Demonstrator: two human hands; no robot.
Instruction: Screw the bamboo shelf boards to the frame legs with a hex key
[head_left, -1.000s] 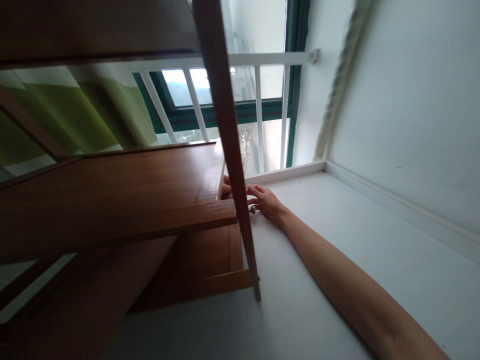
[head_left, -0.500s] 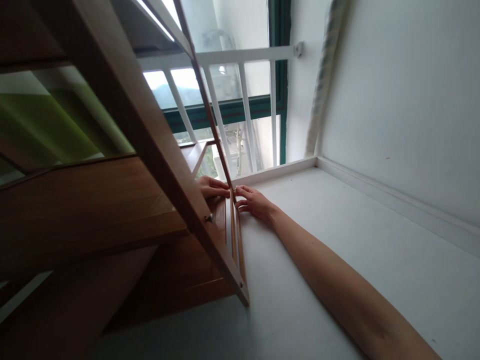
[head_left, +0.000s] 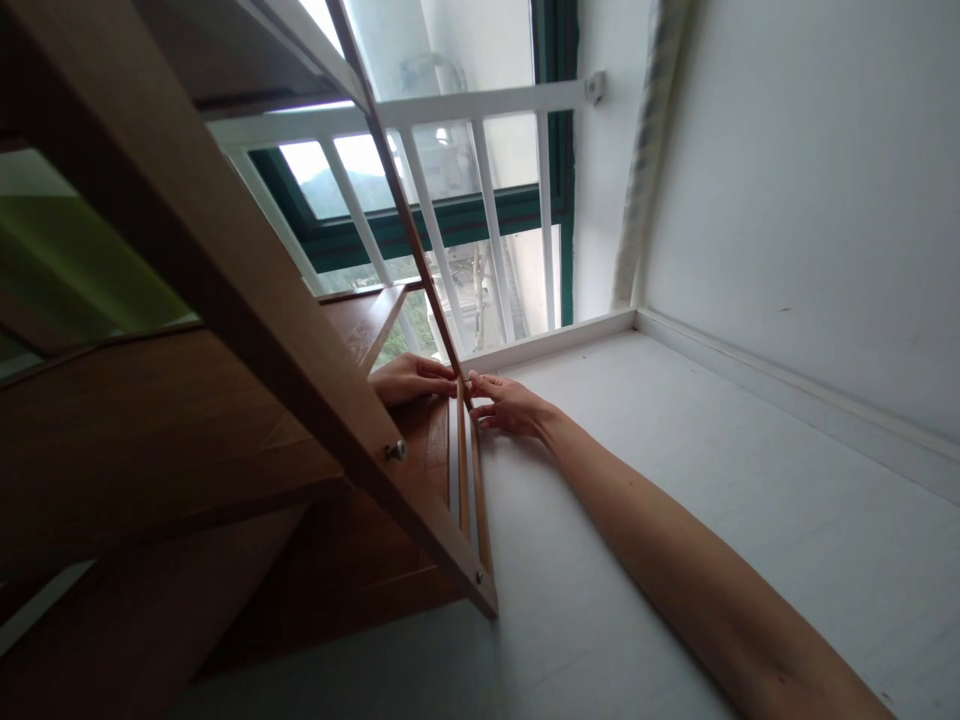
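Note:
A brown wooden shelf unit (head_left: 187,420) fills the left half of the view. Its thin far post (head_left: 401,220) slants down to the white floor (head_left: 675,440). My left hand (head_left: 409,378) lies on the lowest shelf board, fingers together and curled against the foot of that post. My right hand (head_left: 510,405) reaches in from the right along the floor, thumb and fingertips pinched at the same foot. What they pinch is too small to make out. A metal bolt head (head_left: 395,450) sticks out of the thick near post (head_left: 225,270).
A white railing (head_left: 480,100) with vertical bars stands before a green-framed window (head_left: 450,225) just behind the hands. A white wall (head_left: 825,200) and its skirting run along the right. A pale rolled thing (head_left: 645,170) leans in the corner.
The view has swung, so the near post now crosses on the left and my left hand shows. Both hands have stayed at the foot of the far post, the right one slightly closer in.

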